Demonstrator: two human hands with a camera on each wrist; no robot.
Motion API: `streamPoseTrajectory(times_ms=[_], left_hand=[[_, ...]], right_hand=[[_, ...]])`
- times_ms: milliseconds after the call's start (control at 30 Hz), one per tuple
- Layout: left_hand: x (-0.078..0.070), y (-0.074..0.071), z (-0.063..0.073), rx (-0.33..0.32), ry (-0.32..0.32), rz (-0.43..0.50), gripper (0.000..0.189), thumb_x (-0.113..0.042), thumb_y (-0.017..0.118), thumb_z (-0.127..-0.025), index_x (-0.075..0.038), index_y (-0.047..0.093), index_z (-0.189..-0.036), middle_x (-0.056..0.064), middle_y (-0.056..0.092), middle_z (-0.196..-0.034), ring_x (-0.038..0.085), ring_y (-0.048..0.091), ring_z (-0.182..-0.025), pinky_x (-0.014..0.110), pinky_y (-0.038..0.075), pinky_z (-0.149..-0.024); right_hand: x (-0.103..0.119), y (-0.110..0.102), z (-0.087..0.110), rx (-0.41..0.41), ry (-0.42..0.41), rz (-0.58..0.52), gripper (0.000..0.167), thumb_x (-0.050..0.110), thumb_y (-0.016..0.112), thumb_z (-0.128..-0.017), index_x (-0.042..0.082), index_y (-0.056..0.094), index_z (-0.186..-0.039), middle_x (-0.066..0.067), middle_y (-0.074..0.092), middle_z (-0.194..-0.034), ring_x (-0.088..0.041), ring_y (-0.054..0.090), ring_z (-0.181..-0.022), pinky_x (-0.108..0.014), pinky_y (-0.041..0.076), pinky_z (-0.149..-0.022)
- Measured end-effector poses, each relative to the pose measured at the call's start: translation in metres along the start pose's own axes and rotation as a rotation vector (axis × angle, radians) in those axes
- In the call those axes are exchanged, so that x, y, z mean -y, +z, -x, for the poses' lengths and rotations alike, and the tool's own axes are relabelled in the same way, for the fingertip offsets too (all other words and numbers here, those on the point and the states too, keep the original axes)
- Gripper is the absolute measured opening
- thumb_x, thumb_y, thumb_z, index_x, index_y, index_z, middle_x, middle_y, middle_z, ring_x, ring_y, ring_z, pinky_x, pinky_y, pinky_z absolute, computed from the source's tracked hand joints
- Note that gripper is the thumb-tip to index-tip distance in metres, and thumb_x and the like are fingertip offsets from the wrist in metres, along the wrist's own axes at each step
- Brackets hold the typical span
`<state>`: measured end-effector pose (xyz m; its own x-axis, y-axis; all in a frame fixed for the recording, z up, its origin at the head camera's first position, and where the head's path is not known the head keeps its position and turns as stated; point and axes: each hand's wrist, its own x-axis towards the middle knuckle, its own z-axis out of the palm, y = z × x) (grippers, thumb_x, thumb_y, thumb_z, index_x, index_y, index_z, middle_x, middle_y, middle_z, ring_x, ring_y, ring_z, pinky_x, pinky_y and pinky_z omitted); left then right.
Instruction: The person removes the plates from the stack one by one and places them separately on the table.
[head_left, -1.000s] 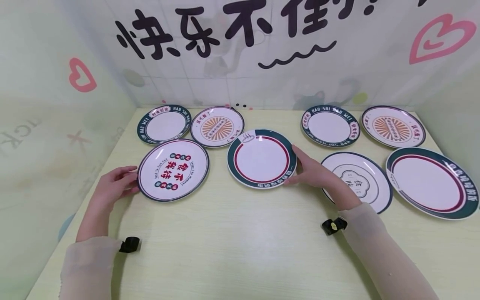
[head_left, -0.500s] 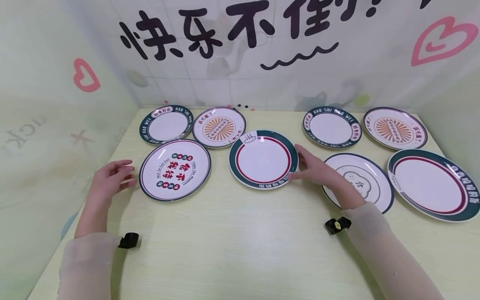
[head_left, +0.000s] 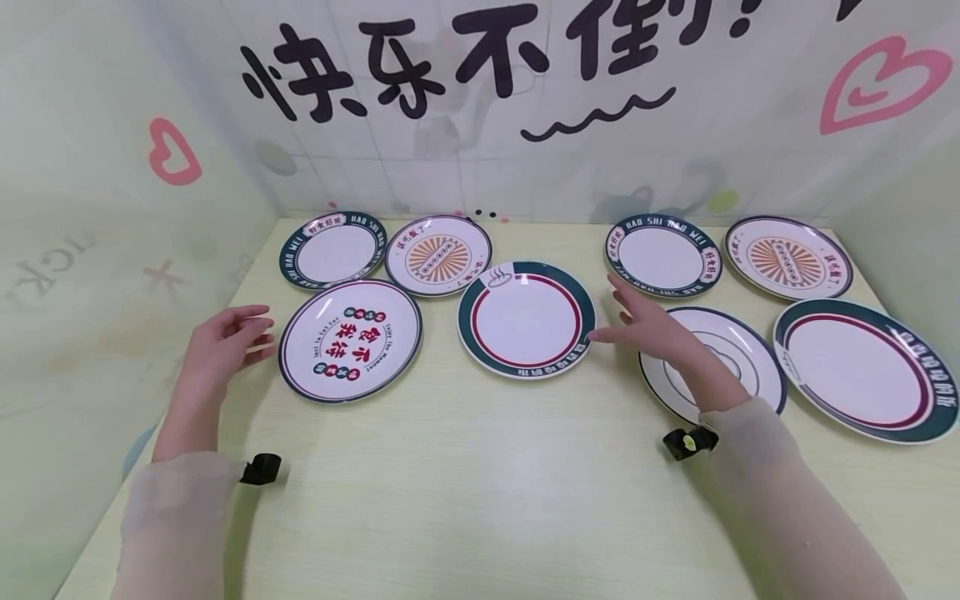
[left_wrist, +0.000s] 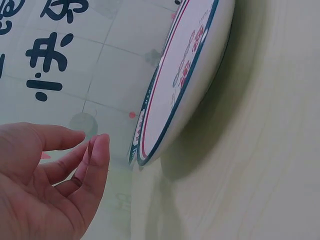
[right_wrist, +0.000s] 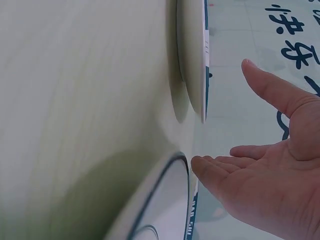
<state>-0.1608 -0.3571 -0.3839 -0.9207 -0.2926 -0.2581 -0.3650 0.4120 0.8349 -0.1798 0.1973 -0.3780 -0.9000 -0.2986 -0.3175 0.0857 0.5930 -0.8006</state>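
Note:
My left hand (head_left: 225, 346) hovers just left of a white plate (head_left: 350, 341) with red lettering and a blue rim. The left wrist view shows a gap between those loosely bent fingers (left_wrist: 100, 155) and the plate's edge, and nothing is held. Over on the right, my right hand (head_left: 651, 327) is spread beside a green-rimmed plate (head_left: 525, 321) with a red ring. In the right wrist view its thumb and fingers (right_wrist: 210, 172) stand wide apart around nothing. Below that forearm lies a white plate (head_left: 675, 387) with a grey emblem, partly covered by the arm.
Behind, on the left, lie a dark-green-rimmed plate (head_left: 333, 250) and an orange sunburst plate (head_left: 438, 254). A similar green-rimmed plate (head_left: 663, 254) and sunburst plate (head_left: 789, 257) lie at back right. A large green-rimmed plate (head_left: 862, 367) lies far right. Printed walls enclose the wooden table (head_left: 465, 483).
My right hand has let go of the green-rimmed plate with the red ring and moved right, its fingers spreading. The left hand has drawn slightly away from the red-lettered plate.

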Motion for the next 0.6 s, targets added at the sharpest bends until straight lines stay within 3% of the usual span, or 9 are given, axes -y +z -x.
streamPoseTrajectory(times_ms=[200, 233, 467, 600], left_hand=[[-0.02, 0.007, 0.006, 0.004, 0.018, -0.013, 0.055, -0.037, 0.052, -0.102, -0.01, 0.043, -0.149, -0.009, 0.055, -0.108, 0.002, 0.058, -0.09, 0.013, 0.059, -0.077], [-0.03, 0.01, 0.013, 0.008, 0.008, -0.024, 0.055, -0.034, 0.05, -0.104, -0.008, 0.041, -0.151, -0.009, 0.054, -0.108, 0.002, 0.058, -0.091, 0.013, 0.059, -0.078], [-0.045, 0.018, 0.008, -0.007, 0.018, -0.062, 0.052, -0.035, 0.048, -0.104, -0.011, 0.042, -0.15, -0.004, 0.054, -0.115, 0.006, 0.057, -0.095, 0.014, 0.059, -0.078], [-0.056, 0.023, 0.008, -0.01, 0.061, -0.068, 0.051, -0.034, 0.048, -0.104, -0.009, 0.044, -0.148, -0.002, 0.056, -0.116, 0.01, 0.058, -0.099, 0.014, 0.059, -0.078]], right_hand=[[0.001, -0.009, 0.002, -0.04, -0.031, -0.015, 0.1, 0.023, 0.069, -0.094, 0.012, -0.004, -0.161, -0.012, -0.003, -0.169, -0.036, 0.006, -0.156, -0.054, 0.018, -0.126], [0.001, -0.011, 0.003, -0.047, -0.034, -0.017, 0.098, 0.023, 0.068, -0.094, 0.011, -0.003, -0.161, -0.012, -0.002, -0.169, -0.037, 0.006, -0.156, -0.054, 0.018, -0.126], [0.002, -0.024, 0.005, -0.119, -0.061, -0.016, 0.091, 0.021, 0.064, -0.098, 0.008, 0.0, -0.161, -0.017, 0.004, -0.168, -0.04, 0.013, -0.154, -0.056, 0.019, -0.126], [0.006, -0.031, 0.007, -0.186, -0.073, -0.014, 0.085, 0.023, 0.062, -0.099, 0.01, 0.006, -0.161, -0.013, 0.008, -0.169, -0.038, 0.016, -0.154, -0.054, 0.023, -0.125]])
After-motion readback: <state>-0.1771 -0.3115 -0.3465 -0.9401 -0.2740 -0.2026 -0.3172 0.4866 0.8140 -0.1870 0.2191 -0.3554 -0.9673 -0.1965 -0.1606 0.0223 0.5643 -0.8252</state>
